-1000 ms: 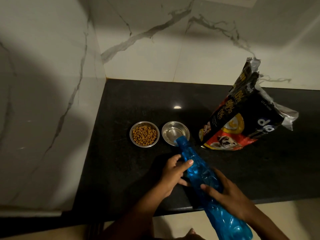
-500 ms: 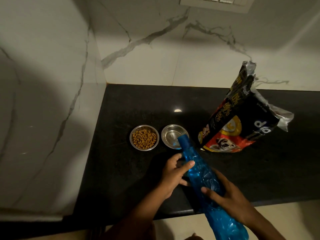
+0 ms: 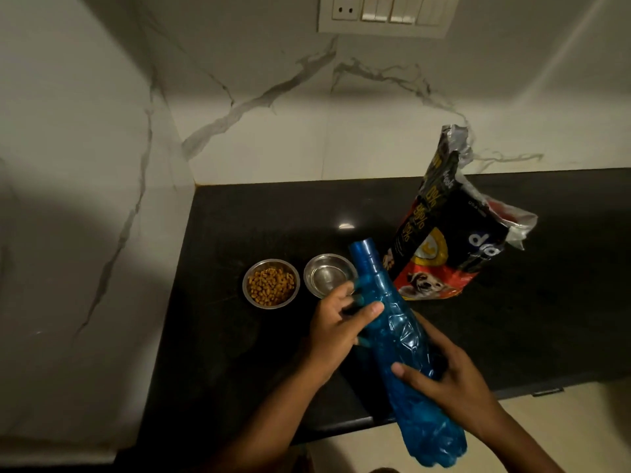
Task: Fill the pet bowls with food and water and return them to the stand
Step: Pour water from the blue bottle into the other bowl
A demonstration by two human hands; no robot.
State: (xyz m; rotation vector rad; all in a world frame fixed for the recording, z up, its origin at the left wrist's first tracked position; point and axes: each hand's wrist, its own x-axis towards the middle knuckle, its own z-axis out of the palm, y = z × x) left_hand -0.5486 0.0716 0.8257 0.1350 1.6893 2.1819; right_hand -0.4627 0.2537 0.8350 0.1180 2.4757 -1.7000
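Two small steel bowls stand side by side on the black counter [image 3: 239,353]. The left bowl [image 3: 271,283] holds brown kibble. The right bowl [image 3: 329,275] looks glossy inside, possibly with water. A crumpled blue plastic bottle [image 3: 403,339] is tilted, its open neck above the right bowl's right rim. My left hand [image 3: 336,327] grips the bottle's upper part. My right hand [image 3: 447,377] grips its lower half. The bottle's base hangs past the counter's front edge.
An opened pet food bag [image 3: 444,247] leans just right of the bowls, close to the bottle's neck. White marble walls [image 3: 85,199] close the corner at left and behind. A switch plate [image 3: 386,15] sits high on the back wall.
The bottle's neck has lifted from low over the right bowl to higher above its right rim. Both hands keep their grip. The head camera has tilted upward.
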